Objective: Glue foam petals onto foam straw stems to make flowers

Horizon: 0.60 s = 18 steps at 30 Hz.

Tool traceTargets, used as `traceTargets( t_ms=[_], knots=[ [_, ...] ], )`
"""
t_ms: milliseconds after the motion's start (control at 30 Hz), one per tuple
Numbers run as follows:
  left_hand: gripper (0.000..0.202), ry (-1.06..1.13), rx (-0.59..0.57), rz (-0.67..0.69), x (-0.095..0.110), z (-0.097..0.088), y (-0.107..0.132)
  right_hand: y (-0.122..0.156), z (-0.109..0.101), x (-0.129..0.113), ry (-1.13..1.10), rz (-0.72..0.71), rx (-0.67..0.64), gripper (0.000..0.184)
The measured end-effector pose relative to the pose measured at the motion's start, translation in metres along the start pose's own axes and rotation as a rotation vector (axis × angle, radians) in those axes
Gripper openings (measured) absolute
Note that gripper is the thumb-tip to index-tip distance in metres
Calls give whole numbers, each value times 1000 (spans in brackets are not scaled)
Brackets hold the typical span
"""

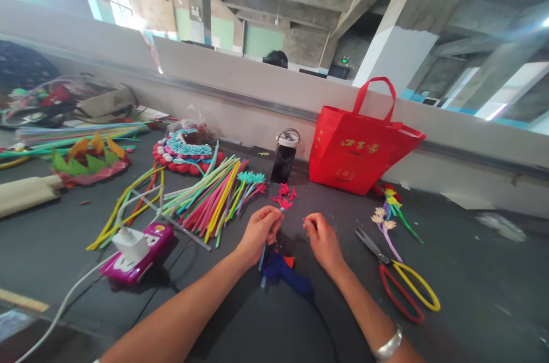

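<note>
My left hand (260, 231) is closed around the light blue stem of a pipe cleaner flower, whose pinkish-red head (285, 203) sticks up past the fingertips. To its right, my right hand (322, 240) is pinched shut; a tiny red bit shows at its fingertips, too small to name. Several loose red petal pieces (288, 191) lie just beyond the flower. A dark blue glue gun (288, 275) with an orange part rests on the black table below and between my hands. Scissors (398, 271) with one red and one yellow handle lie partly spread to the right.
Left of my hands lie a bundle of coloured pipe cleaners (214, 194) and a purple power strip (139, 257) with a white plug. A red bag (360, 146) and a dark cup (284, 158) stand at the back. Finished flowers (388, 219) lie near the scissors.
</note>
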<state>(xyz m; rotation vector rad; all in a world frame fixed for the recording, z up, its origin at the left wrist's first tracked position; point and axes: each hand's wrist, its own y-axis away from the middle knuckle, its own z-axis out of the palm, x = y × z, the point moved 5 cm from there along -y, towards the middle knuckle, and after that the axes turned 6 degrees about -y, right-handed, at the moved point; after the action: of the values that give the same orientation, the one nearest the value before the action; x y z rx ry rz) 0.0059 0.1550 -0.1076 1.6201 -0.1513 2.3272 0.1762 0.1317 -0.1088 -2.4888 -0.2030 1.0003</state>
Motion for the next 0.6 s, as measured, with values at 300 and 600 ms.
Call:
traceTargets(
  t_ms=[300,600],
  knots=[
    [22,-1,-6,9,-2,-2,-2,-21,-29,-75,-197,-210,-85,18],
    [26,-1,6,-5,-1,-1,0,-28,-12,-80,-102,-187,-17,18]
  ],
)
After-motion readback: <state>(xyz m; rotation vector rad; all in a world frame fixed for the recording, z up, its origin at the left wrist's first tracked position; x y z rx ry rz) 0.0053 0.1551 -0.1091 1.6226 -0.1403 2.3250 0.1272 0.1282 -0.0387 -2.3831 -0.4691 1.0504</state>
